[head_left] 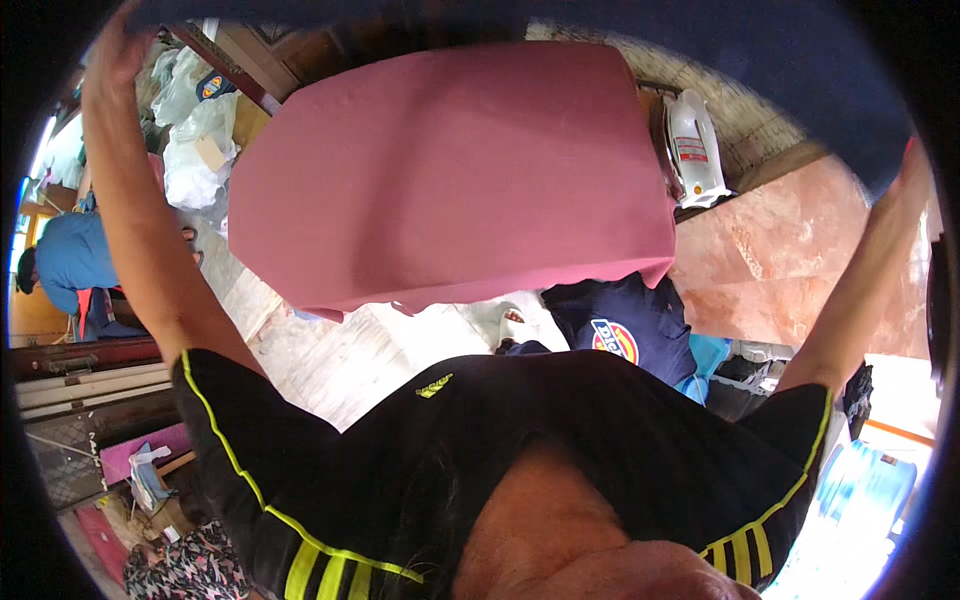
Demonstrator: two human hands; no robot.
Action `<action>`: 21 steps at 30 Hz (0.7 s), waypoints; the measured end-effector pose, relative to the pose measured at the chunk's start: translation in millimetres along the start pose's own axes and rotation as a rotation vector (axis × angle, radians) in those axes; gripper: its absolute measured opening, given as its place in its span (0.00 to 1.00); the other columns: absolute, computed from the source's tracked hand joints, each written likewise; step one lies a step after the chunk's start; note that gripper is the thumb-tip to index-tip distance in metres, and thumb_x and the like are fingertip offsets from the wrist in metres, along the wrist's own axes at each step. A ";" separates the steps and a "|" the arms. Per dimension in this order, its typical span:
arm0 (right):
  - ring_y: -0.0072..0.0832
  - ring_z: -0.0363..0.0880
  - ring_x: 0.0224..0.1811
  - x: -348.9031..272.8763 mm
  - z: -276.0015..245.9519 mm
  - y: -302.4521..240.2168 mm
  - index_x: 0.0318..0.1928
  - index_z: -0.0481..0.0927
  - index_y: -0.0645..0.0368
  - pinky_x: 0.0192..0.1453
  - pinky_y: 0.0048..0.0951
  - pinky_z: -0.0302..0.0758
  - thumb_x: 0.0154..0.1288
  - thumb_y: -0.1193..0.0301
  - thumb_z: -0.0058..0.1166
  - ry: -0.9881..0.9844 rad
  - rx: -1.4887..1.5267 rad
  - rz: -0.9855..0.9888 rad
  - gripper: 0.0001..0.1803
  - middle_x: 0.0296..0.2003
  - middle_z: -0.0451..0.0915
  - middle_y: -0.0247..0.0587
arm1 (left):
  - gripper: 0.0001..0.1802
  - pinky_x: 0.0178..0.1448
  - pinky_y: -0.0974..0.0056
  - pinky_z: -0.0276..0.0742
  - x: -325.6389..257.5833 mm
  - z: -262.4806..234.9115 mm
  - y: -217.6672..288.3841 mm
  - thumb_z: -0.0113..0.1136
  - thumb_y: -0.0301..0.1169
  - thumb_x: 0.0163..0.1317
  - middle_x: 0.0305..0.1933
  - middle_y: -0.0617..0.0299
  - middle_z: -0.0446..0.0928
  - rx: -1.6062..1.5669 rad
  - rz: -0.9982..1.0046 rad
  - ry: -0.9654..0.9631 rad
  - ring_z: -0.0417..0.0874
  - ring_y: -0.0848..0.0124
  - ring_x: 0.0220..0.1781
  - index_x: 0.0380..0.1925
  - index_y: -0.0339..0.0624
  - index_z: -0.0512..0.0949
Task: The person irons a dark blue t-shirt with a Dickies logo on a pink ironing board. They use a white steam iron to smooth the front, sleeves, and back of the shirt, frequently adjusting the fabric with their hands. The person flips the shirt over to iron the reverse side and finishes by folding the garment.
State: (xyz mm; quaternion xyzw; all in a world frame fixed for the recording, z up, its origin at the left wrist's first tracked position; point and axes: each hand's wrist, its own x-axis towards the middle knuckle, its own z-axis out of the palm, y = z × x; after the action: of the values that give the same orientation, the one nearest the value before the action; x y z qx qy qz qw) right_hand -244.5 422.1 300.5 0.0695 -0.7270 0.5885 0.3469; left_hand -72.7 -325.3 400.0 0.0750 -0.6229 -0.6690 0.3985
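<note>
Broad dark navy cloth (850, 85): raised high toward the camera; I see it run along the upper rim from 11 to 2 o'clock, widest near 1.
Left hand (122, 55): at 10 o'clock, arm stretched wide, near the cloth's end; the fingers fade into the dark rim, so I cannot tell how they are closed.
Right hand (912, 172): between 2 and 3 o'clock, well apart from the left hand, seemingly clamped on the cloth's edge, though it looks blurred to me.
Desk topped with smooth dusty-pink fabric (470, 180): from the centre up to 12 o'clock, below the cloth.
White plastic iron with a red label (695, 150): at 2 o'clock, just beside the desk's right end.
Crumpled navy garment with a bright patch (655, 325): at 3 o'clock, near the centre.
Cloth-spreading step: I judge the cloth is being held out wide, not yet laid down.
Lowering move: I'd want both arms even, the cloth taut and clear of the iron.
</note>
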 end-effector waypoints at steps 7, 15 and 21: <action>0.29 0.75 0.61 -271.1 -53.1 20.8 0.68 0.69 0.66 0.68 0.32 0.68 0.72 0.74 0.54 -0.508 0.028 0.468 0.27 0.60 0.77 0.44 | 0.23 0.67 0.63 0.70 -258.4 -51.8 -152.3 0.62 0.34 0.67 0.57 0.62 0.79 0.184 -0.370 -0.027 0.78 0.71 0.59 0.60 0.40 0.77; 0.23 0.78 0.54 -434.0 -136.3 86.1 0.60 0.75 0.67 0.61 0.26 0.72 0.72 0.79 0.53 -0.665 0.225 0.916 0.18 0.54 0.81 0.39 | 0.15 0.54 0.68 0.80 -425.4 -161.7 -218.5 0.55 0.26 0.72 0.50 0.60 0.85 -0.081 -0.717 -0.244 0.86 0.73 0.45 0.56 0.36 0.78; 0.27 0.78 0.55 -447.2 -168.4 81.8 0.63 0.72 0.67 0.61 0.30 0.73 0.71 0.80 0.52 -0.875 -0.114 0.933 0.21 0.54 0.81 0.40 | 0.15 0.55 0.70 0.76 -462.6 -203.5 -217.2 0.56 0.27 0.72 0.49 0.61 0.85 0.222 -0.581 -0.275 0.84 0.75 0.48 0.56 0.36 0.79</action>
State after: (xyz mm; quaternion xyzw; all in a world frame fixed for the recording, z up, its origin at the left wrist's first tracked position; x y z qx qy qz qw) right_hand 120.2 461.2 -16.4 -0.0389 -0.7854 0.5551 -0.2712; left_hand 263.8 -213.2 -20.5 0.2013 -0.6925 -0.6865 0.0928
